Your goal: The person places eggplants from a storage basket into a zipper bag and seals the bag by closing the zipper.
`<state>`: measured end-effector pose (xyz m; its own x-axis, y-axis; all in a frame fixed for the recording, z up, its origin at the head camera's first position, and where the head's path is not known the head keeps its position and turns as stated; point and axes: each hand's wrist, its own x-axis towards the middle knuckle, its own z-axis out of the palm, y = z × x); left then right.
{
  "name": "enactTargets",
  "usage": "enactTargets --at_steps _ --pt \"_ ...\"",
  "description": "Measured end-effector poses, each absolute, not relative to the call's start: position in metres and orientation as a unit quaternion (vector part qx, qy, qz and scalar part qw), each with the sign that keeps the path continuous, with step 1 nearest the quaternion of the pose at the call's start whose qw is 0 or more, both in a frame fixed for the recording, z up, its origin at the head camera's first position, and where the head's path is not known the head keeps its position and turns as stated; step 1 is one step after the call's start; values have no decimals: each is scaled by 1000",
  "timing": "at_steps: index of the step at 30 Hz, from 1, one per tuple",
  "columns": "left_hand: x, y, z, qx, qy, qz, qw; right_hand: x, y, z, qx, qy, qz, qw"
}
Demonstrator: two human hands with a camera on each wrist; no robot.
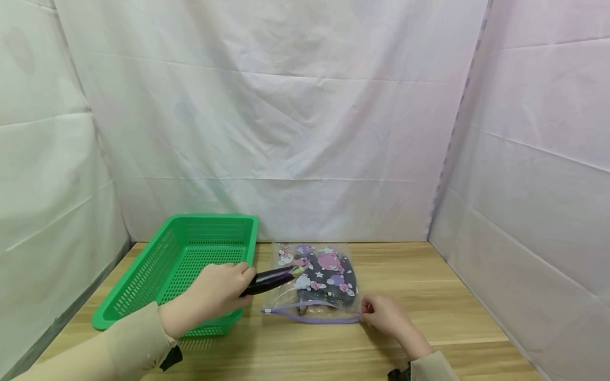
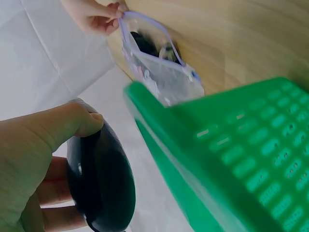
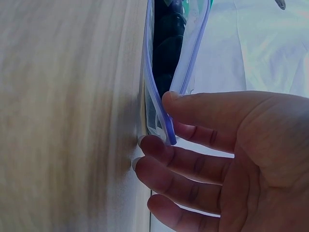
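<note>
My left hand (image 1: 220, 286) grips a dark purple eggplant (image 1: 270, 280) by its rounded end. The eggplant's pale green stem points right, over the zip bag as seen in the head view. This clear bag (image 1: 329, 262) has a cartoon print and a purple zip edge (image 1: 329, 320), and its mouth gapes toward me. Pinched between thumb and finger of my right hand (image 1: 387, 316) is the right corner of that zip edge. Several dark glossy things (image 3: 169, 46) lie inside the bag, partly hidden by the print.
A green perforated basket (image 1: 97, 317) stands on the left, with my left forearm crossing its near side. Its bottom shows no contents. The wooden table (image 1: 457, 312) runs back to a white cloth wall (image 1: 286, 127), with cloth at both sides too.
</note>
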<state>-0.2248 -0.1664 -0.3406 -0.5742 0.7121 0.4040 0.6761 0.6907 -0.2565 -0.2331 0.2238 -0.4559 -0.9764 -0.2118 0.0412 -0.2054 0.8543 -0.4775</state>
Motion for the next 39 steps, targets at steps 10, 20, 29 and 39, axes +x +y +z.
enactTargets --at_steps 10,20,29,39 --pt "-212 -153 -349 -422 -868 18 261 -233 224 -455 -101 963 -249 19" --pt "-197 -141 -354 -451 -852 11 264 -233 223 -453 -103 963 -247 16" --pt "-187 -129 -362 -457 -859 17 229 -232 224 -454 -110 964 -242 5" --pt "-183 -122 -378 -452 -867 23 207 -232 224 -455 -111 964 -240 2"
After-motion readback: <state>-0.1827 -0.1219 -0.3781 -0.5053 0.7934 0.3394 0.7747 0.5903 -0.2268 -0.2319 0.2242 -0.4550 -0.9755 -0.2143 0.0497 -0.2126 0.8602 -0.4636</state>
